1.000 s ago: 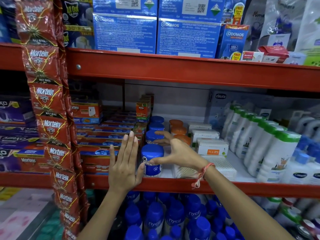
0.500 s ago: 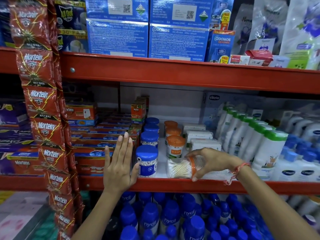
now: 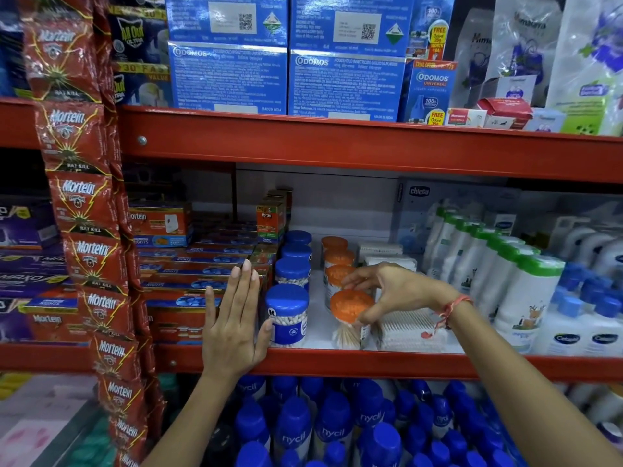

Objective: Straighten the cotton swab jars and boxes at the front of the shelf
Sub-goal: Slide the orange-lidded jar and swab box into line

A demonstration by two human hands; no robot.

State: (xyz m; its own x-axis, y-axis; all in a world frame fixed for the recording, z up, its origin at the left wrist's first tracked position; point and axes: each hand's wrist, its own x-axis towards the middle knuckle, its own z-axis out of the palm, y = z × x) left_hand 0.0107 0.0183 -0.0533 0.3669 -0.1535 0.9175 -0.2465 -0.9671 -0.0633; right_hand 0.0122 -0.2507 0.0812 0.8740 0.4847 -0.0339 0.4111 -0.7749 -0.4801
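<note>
A clear cotton swab jar with an orange lid (image 3: 349,315) stands nearly upright at the shelf front, and my right hand (image 3: 387,291) grips it around the lid. Left of it stands a blue-lidded swab jar (image 3: 287,316); my left hand (image 3: 236,318) rests flat and open, its thumb touching that jar's left side. More blue-lidded jars (image 3: 292,272) and orange-lidded jars (image 3: 338,256) line up behind. A clear flat box of swabs (image 3: 409,332) lies right of the orange jar, under my wrist. White swab boxes (image 3: 379,248) sit further back.
Red and blue Mortein boxes (image 3: 188,291) are stacked left of my left hand. White bottles with green caps (image 3: 526,291) stand to the right. A strip of Mortein sachets (image 3: 91,251) hangs at the left. The red shelf edge (image 3: 371,365) runs below; blue Nycil bottles (image 3: 296,429) fill the lower shelf.
The orange-lidded jar lay on its side half a second ago; my right hand has stood it up at the shelf front. My left hand has stayed against the blue-lidded jar.
</note>
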